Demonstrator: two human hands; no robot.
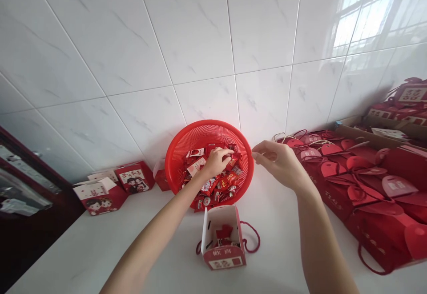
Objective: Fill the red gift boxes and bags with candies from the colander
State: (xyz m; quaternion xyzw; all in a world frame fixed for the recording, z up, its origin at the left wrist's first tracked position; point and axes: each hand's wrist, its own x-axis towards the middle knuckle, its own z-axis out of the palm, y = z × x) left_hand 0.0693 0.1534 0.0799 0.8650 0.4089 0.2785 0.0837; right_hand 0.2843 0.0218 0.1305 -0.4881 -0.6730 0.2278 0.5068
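Note:
My left hand (217,161) reaches into a red plastic mesh basket (176,140), over wrapped sweets (228,180). Its thumb and forefinger look apart, and some of its fingers are hidden. At the right side of the basket, my right hand (278,163) has thumb and forefinger pinched on the rim. Below the basket stands an upright red and white gift box (224,263), its top unfolded, with a few red-wrapped sweets (224,233) inside. A dark red cord handle (256,240) loops out from its side.
Rows of closed red gift boxes (363,191) with cords fill the right side. Behind them is a cardboard carton (353,129). Several red boxes with cartoon couples (100,200) stand at left on the white tabletop (160,249). A tiled wall (203,40) rises behind.

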